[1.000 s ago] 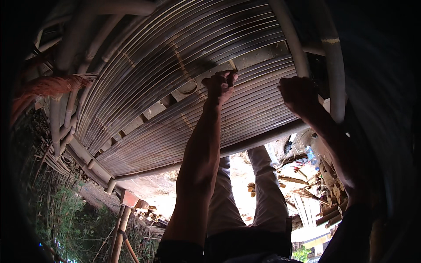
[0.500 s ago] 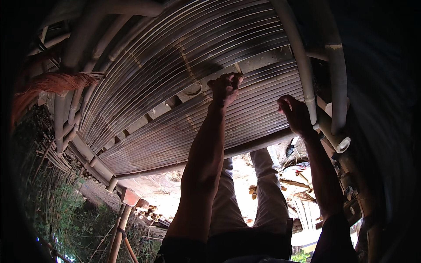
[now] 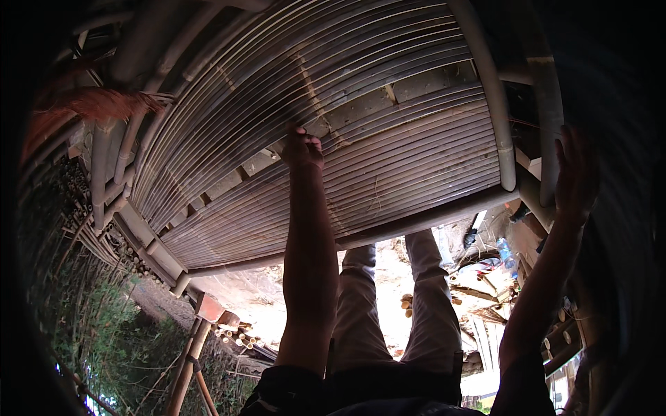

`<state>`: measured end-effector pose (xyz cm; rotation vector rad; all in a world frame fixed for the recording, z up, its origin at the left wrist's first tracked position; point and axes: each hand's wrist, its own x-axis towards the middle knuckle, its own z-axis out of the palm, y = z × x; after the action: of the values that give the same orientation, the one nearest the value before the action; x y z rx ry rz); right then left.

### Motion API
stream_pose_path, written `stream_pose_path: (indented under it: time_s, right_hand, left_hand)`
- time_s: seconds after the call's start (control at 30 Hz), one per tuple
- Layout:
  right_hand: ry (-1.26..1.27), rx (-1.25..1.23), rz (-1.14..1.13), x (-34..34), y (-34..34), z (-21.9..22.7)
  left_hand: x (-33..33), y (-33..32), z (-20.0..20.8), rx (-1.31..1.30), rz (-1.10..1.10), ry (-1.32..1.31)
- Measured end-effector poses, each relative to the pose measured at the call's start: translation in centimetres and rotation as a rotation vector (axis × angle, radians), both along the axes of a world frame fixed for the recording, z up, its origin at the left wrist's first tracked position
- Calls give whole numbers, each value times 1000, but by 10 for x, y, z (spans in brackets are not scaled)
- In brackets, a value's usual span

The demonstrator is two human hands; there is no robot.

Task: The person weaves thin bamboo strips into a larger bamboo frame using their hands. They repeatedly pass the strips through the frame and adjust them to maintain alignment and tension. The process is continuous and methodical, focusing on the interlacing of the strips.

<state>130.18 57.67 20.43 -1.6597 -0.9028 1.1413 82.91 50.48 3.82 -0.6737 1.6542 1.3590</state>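
- Apparently we're working slats (image 3: 416,159): left hand (image 3: 303,149), eleven o'clock, fingers curled, grip unclear.
- Right hand (image 3: 577,177), three o'clock: fingers straighter, grip unclear.
- Next needs steadiness, probably.

What looks to us like a rustic bamboo workshop open to the outdoors, a big slatted panel (image 3: 416,152) before us, reddish strands (image 3: 97,104) bunched to its left, cut poles (image 3: 239,338) piled below its left end, green foliage (image 3: 104,326) farther out that way, wood scraps (image 3: 479,292) littering the ground below its right end

No readable text, labels, numbers or signs anywhere in the head view.
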Motion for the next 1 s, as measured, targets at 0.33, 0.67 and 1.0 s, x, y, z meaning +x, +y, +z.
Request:
stream_pose_path:
  time_s: [0.33, 0.67, 1.0]
  right_hand:
    - [-713, 28, 383, -98, 5, 4]
    - [-366, -66, 268, -127, 22, -70]
    - [-992, -416, 455, -226, 47, -131]
  left_hand:
    - [6, -45, 2, -225, -587, 267]
    - [110, 24, -1, -70, -1521, 1609]
    - [102, 39, -17, -23, -1676, 1075]
